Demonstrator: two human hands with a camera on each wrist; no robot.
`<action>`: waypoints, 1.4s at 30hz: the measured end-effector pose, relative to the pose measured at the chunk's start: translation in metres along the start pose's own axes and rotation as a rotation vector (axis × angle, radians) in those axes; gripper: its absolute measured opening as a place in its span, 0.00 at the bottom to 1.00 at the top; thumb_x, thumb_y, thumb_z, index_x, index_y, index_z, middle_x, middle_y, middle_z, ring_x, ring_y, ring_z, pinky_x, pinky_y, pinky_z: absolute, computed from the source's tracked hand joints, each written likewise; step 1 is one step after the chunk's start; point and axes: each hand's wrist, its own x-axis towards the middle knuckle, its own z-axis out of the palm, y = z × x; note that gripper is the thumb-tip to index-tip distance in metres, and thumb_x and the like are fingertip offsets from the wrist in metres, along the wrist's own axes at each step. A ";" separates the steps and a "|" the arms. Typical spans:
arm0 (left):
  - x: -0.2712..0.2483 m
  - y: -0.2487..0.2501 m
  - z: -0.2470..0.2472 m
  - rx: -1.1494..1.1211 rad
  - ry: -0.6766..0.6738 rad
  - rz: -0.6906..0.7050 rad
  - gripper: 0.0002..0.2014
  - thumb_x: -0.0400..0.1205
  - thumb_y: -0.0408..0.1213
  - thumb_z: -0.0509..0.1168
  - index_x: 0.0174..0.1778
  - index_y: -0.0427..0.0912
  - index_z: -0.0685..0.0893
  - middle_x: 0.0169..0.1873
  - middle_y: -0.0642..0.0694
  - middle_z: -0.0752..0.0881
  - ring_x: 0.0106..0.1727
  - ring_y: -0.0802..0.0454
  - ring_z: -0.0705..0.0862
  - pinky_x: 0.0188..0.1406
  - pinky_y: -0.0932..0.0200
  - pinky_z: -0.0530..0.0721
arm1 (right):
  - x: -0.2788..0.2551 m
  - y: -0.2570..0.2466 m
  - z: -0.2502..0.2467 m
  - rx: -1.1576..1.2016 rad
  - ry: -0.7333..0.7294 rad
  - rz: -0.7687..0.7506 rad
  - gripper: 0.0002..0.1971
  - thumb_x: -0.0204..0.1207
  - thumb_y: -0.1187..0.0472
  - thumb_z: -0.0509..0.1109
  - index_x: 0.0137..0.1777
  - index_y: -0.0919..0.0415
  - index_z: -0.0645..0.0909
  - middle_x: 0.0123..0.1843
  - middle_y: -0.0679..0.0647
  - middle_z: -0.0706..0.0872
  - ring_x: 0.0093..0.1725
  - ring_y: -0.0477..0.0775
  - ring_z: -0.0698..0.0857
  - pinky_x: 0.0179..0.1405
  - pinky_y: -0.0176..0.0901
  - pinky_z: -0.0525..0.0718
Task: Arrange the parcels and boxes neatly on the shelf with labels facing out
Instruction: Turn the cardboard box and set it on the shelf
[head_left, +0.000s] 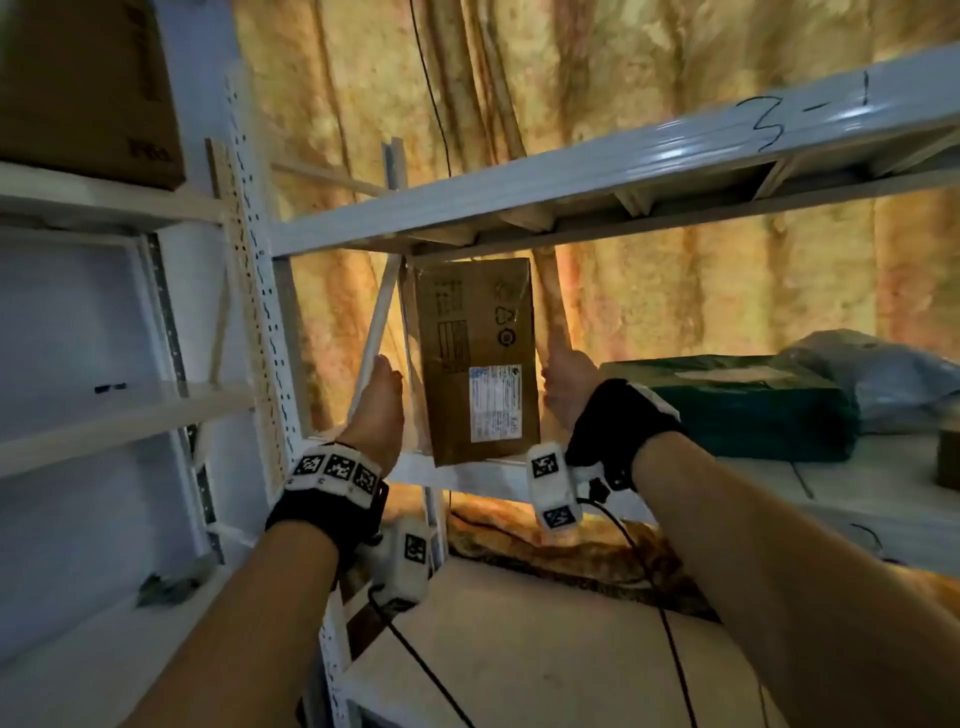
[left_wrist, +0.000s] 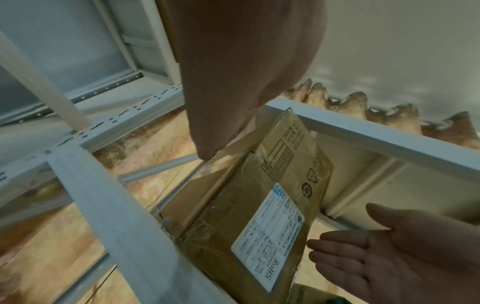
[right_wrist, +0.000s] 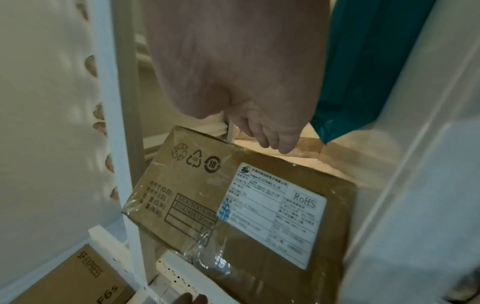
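Note:
A brown cardboard box (head_left: 475, 358) stands upright at the left end of the white shelf (head_left: 467, 475), close under the shelf above. Its white label (head_left: 493, 402) faces out toward me. My left hand (head_left: 376, 400) lies flat along the box's left side, fingers straight. In the left wrist view the left hand (left_wrist: 233, 82) meets the taped edge of the box (left_wrist: 259, 216). My right hand (head_left: 566, 384) is at the box's right side, and the left wrist view shows the right hand (left_wrist: 389, 253) with palm open beside the box. Neither hand curls round the box (right_wrist: 246, 205).
A dark green parcel (head_left: 737, 405) lies on the same shelf just right of my right hand, with a grey plastic bag (head_left: 883, 374) behind it. The perforated upright post (head_left: 254, 260) stands left of the box. Another brown carton (head_left: 88, 88) sits on the neighbouring rack's upper shelf.

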 end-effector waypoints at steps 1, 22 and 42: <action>0.001 0.000 0.002 -0.001 -0.002 0.026 0.33 0.91 0.53 0.39 0.83 0.29 0.54 0.83 0.29 0.54 0.82 0.31 0.54 0.81 0.40 0.52 | 0.009 0.000 0.002 0.035 0.007 0.003 0.30 0.81 0.29 0.48 0.59 0.53 0.77 0.53 0.56 0.79 0.46 0.53 0.79 0.52 0.44 0.77; 0.003 -0.020 0.012 -0.298 -0.161 -0.013 0.29 0.90 0.57 0.38 0.64 0.49 0.83 0.74 0.44 0.78 0.74 0.45 0.76 0.74 0.44 0.72 | 0.009 -0.018 0.029 -0.164 -0.071 -0.027 0.44 0.83 0.30 0.41 0.81 0.66 0.68 0.79 0.62 0.75 0.77 0.66 0.74 0.78 0.58 0.69; -0.024 -0.083 -0.022 -0.995 -0.195 -0.306 0.27 0.90 0.54 0.49 0.73 0.36 0.76 0.69 0.37 0.81 0.70 0.38 0.77 0.62 0.40 0.76 | -0.060 -0.066 0.117 -1.069 -0.245 -0.401 0.21 0.89 0.42 0.37 0.35 0.43 0.58 0.31 0.50 0.64 0.45 0.60 0.77 0.52 0.49 0.78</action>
